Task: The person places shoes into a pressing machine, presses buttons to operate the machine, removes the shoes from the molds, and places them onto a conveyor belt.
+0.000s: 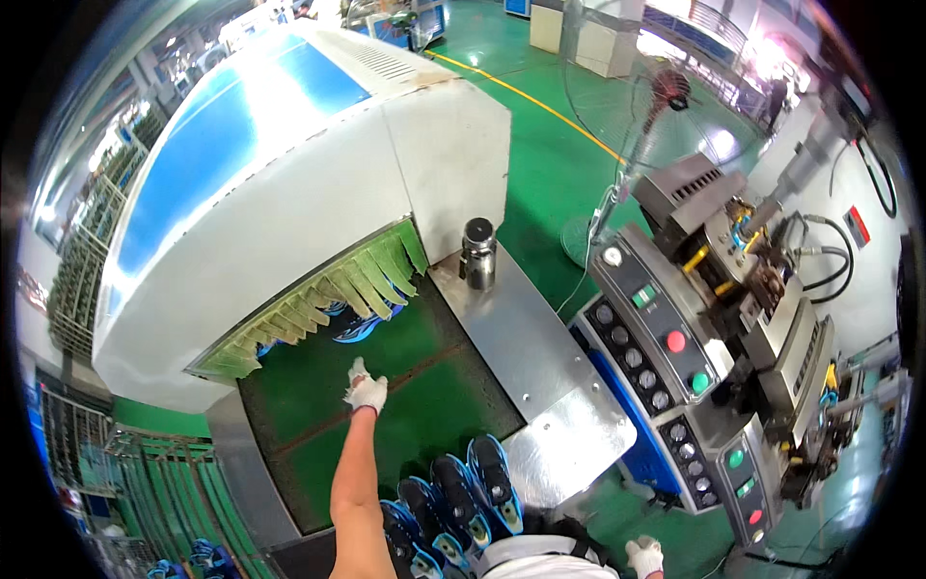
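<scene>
My left hand [367, 388], in a white glove, reaches out over the green conveyor belt [415, 376] with its fingers stretched forward and nothing in them. Beyond it, a blue-and-black shoe [359, 330] lies partly under the green strip curtain [338, 289] at the machine's opening. Several black shoe uppers with blue edges [461, 497] stand in a row at the near end of the belt, close to my body. Low on the right, my gloved right hand [644, 557] is away from the belt, fingers loosely bent and apart, with nothing visible in it.
The large white-and-blue tunnel machine [424, 145] rises ahead. A dark steel flask [478, 253] stands on the metal side ledge [521, 338]. To the right are a press with control panels [666, 338] and a floor fan [666, 92]; metal racks [164, 482] stand left.
</scene>
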Demonstrator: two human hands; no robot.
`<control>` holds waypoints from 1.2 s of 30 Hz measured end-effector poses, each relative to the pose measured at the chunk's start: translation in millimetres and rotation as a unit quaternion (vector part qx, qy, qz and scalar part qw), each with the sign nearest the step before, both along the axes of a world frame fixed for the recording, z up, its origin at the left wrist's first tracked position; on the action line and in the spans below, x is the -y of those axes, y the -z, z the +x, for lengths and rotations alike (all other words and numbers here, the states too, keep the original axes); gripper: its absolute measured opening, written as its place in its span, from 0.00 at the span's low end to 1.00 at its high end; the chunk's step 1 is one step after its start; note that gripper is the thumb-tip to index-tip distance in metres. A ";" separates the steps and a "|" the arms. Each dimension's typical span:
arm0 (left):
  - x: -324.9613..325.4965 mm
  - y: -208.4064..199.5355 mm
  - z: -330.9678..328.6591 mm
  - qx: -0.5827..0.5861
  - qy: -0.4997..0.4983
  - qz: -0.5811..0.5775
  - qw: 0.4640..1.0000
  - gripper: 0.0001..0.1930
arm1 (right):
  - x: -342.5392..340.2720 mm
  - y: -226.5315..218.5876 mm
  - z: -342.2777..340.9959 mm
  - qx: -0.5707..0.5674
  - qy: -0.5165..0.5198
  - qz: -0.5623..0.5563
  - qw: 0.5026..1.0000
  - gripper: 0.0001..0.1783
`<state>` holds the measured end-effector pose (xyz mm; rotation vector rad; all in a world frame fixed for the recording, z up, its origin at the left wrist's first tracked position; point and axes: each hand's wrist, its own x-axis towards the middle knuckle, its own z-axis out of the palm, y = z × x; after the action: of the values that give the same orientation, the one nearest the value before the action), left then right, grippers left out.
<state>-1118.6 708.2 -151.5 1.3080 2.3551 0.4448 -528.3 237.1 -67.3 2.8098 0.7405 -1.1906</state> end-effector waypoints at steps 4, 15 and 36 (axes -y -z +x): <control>-124.5 -21.4 -42.3 0.038 0.026 0.113 0.992 0.41 | 15.2 23.0 28.3 0.023 0.003 -0.021 1.000 0.39; -138.0 70.0 -131.9 -0.214 0.079 0.194 0.954 0.27 | -127.4 7.9 2.3 0.000 -0.191 -0.084 0.978 0.45; 135.3 -242.6 362.8 0.112 0.655 0.276 0.695 0.10 | -269.4 -30.0 -61.1 -0.220 -0.289 0.462 0.809 0.35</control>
<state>-755.8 572.9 91.1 2.5485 0.5916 0.7285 -589.4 506.5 -37.3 2.3686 2.5843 -1.6308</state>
